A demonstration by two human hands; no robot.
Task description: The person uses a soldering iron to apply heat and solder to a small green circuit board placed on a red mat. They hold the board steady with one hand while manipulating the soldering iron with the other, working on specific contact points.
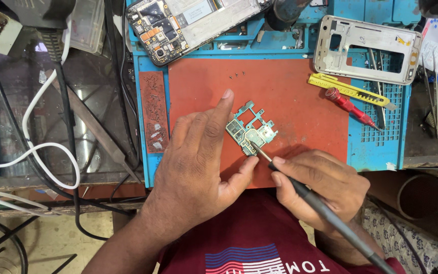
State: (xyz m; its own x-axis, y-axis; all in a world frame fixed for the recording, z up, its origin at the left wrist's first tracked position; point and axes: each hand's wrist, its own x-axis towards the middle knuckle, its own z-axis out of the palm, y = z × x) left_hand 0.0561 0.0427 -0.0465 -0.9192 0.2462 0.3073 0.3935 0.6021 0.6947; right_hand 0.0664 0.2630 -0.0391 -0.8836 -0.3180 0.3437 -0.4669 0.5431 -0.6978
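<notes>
The left hand [198, 162] lay over the red mat [280, 96], its forefinger stretched out and its thumb pressed against the near edge of a small green circuit board [251, 132], pinning it flat rather than lifting it. The board sat near the middle of the mat, just in front of the person's chest, with a pale metal shield on its right half. The right hand [320, 187] was closed around a dark soldering iron [325, 213], fingers wrapped tight about the handle like a pen, and the thin tip [259, 152] touched the lower edge of the board beside the left thumb.

Farther back on the mat lay a few tiny screws [236, 74] (too small to count surely). Above them, on the blue work tray [381, 147], rested an opened phone [188, 23] with its insides showing, and to the right a silver phone frame [366, 48]. Just beside the frame lay a yellow utility knife [348, 90] and a red screwdriver [351, 107], touching each other. A white cable [41, 147] looped over the cluttered glass bench to the left, well apart from both hands.
</notes>
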